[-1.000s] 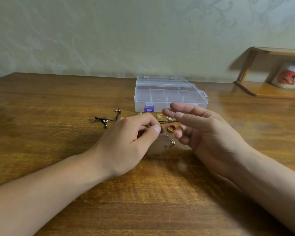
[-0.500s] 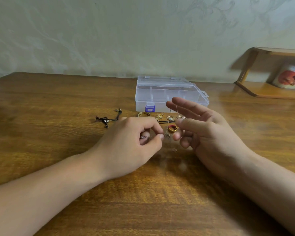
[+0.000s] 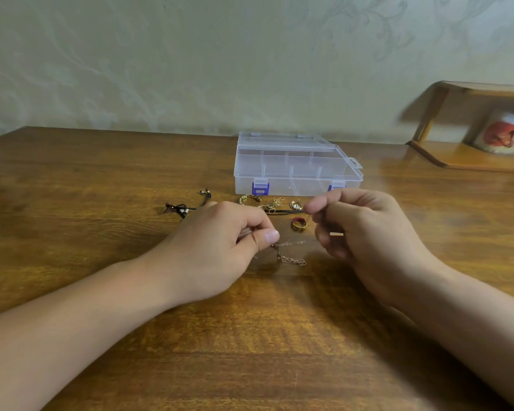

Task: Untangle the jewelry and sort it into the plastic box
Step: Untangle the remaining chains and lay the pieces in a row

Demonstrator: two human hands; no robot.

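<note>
A thin gold chain (image 3: 291, 258) hangs between my two hands just above the wooden table (image 3: 101, 203). My left hand (image 3: 220, 247) pinches one end of it between thumb and forefinger. My right hand (image 3: 365, 229) has its fingers curled and pinches the other part of the chain. Behind the hands lie a red and gold ring (image 3: 298, 224), a gold ring (image 3: 296, 205), a gold bracelet (image 3: 247, 199), a small gold tangle (image 3: 273, 204) and a black cord (image 3: 285, 211). The clear plastic box (image 3: 294, 164) with blue latches stands shut behind them.
A dark cord with beads (image 3: 184, 206) lies to the left of the pile. A wooden shelf (image 3: 469, 155) with a printed mug (image 3: 506, 137) stands at the far right against the wall.
My right hand has gone from straight fingers to a curled pinch on the chain and moved right. The chain is now stretched out between both hands.
</note>
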